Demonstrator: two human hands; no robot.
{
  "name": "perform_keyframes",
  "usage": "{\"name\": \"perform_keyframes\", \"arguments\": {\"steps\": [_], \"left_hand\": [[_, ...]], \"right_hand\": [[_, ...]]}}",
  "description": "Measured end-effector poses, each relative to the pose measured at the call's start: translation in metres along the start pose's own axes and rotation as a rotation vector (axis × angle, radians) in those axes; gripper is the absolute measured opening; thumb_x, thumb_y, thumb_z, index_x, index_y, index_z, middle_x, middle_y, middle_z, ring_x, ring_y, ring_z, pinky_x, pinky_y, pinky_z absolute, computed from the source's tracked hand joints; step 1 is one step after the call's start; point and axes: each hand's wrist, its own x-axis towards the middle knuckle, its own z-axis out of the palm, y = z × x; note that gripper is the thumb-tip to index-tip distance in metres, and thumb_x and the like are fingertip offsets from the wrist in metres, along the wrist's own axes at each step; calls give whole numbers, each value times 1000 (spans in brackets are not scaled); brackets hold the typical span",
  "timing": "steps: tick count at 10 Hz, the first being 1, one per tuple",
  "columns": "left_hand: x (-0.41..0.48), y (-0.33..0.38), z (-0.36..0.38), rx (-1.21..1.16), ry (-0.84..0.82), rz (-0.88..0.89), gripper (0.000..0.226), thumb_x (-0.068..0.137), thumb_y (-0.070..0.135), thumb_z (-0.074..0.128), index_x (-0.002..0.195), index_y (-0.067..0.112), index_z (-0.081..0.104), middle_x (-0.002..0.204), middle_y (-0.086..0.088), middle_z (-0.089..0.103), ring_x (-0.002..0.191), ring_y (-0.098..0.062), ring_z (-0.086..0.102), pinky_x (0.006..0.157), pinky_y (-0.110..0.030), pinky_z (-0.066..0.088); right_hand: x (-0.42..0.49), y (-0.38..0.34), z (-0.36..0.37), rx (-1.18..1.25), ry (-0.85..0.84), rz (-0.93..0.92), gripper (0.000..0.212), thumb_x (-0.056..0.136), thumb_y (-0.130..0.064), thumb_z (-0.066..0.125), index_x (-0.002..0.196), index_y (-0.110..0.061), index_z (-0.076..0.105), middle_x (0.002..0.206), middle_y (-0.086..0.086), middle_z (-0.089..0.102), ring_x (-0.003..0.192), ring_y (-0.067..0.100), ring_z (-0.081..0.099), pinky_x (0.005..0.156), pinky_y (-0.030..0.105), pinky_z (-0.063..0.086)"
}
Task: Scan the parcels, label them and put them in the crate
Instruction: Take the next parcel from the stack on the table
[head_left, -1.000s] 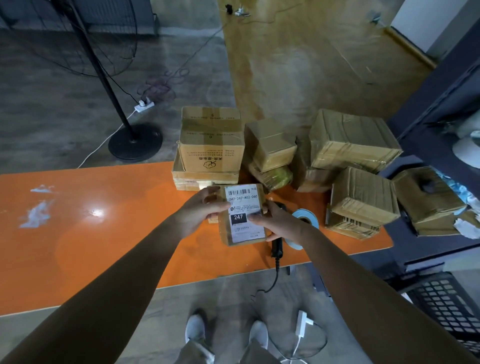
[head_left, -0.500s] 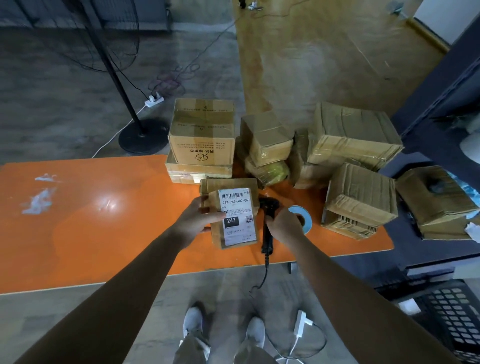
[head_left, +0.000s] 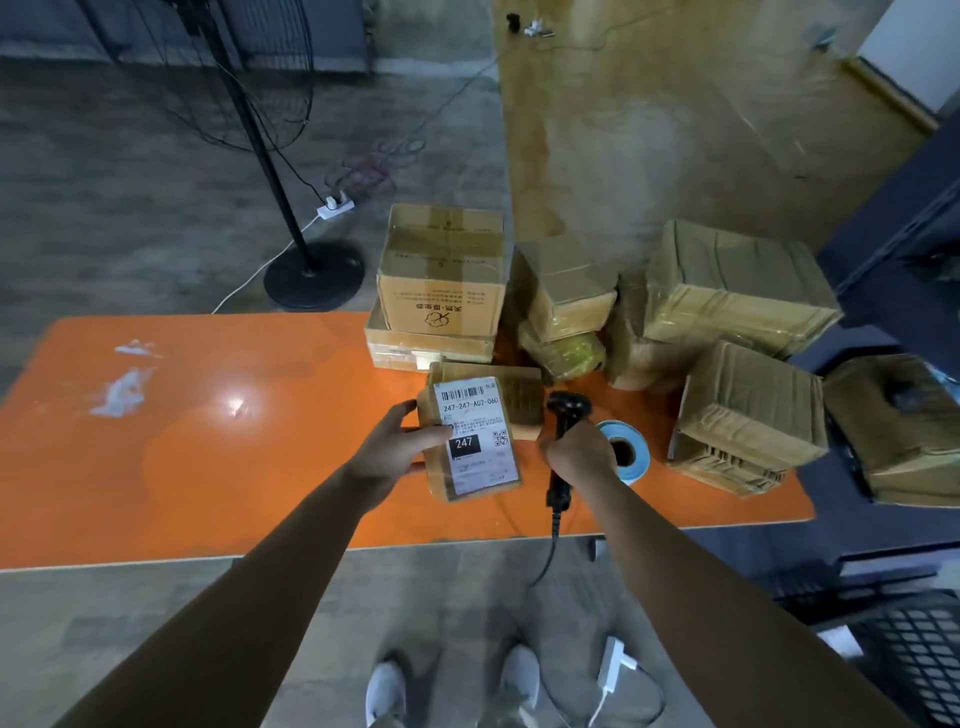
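Observation:
A small brown parcel (head_left: 475, 439) with a white shipping label reading 247 faces up over the orange table (head_left: 208, 441). My left hand (head_left: 400, 449) grips its left edge. My right hand (head_left: 579, 460) is closed around the handle of a black barcode scanner (head_left: 563, 415), held upright just right of the parcel, its head level with the label's top. Behind the hand lies a roll of blue-white labels (head_left: 626, 449). A second small parcel (head_left: 511, 397) sits right behind the held one. The black mesh crate (head_left: 914, 660) stands on the floor at lower right.
Taped cardboard parcels are piled at the table's far right: a printed box (head_left: 441, 270) on a flat one, and wrapped ones (head_left: 737, 280), (head_left: 748, 415). Another parcel (head_left: 898, 426) rests on a dark bench to the right. A fan stand (head_left: 311, 270) is beyond the table. The scanner cable hangs off the front edge.
My right hand left the parcel, took up the scanner and raised it upright beside the label. My left hand keeps hold of the parcel's left side.

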Motion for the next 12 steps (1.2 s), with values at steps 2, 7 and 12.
{"name": "perform_keyframes", "arguments": {"steps": [2,7,12], "left_hand": [[0,8,-16,-21,-18,-1,63,85,11,71,139,16,40,118,-11,65,106,-26,64,79,-40,54],[-28,30,-49,-57,88,-1,61,90,1,62,144,7,34,140,-18,49,127,-35,49,95,-41,45],[-35,22,-66,-34,56,21,23,93,3,58,95,25,51,111,-4,60,80,-6,61,53,-16,49]], "right_hand": [[-33,-28,-29,345,2,-181,10,85,-22,56,87,-13,54,65,4,57,58,21,57,53,28,42],[-109,-117,-17,458,-327,-176,15,84,-22,58,85,-7,60,62,5,57,46,17,55,48,29,49],[-121,-133,-10,405,-362,-160,18,86,-23,57,90,-6,61,62,5,59,43,16,55,45,28,49]]}}
